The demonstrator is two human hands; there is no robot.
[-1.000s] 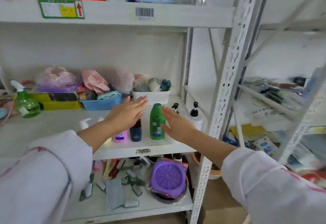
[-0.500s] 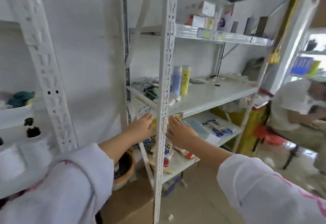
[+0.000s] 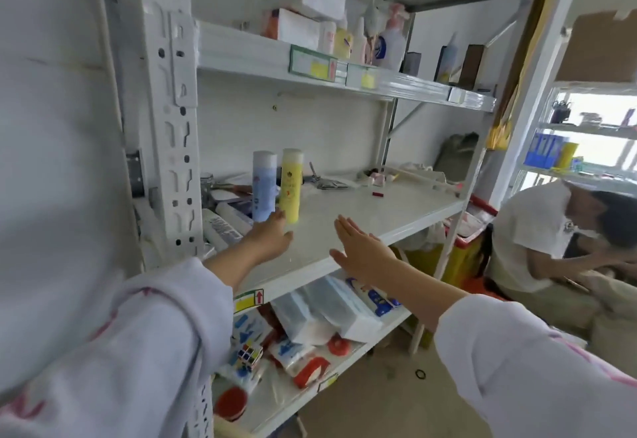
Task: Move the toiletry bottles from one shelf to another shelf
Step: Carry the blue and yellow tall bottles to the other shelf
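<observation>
Two tall bottles stand upright side by side at the left end of the white middle shelf [image 3: 379, 217]: a blue bottle [image 3: 264, 184] and a yellow bottle [image 3: 291, 184]. My left hand [image 3: 270, 239] reaches over the shelf's front, its fingertips at the foot of the two bottles, holding nothing. My right hand [image 3: 362, 248] hovers flat with straight fingers above the shelf's front edge, to the right of the bottles, and is empty.
A perforated upright post [image 3: 165, 110] stands left of the bottles. Small tools and clutter lie at the shelf's back. The upper shelf [image 3: 344, 72] carries boxes and bottles. Packets and a puzzle cube [image 3: 249, 355] fill the lower shelf. A person [image 3: 537, 241] crouches at right.
The view has swung right from the first rack with the green bottle to this rack. Both empty hands came up from below the shelf edge to above it, near the two bottles.
</observation>
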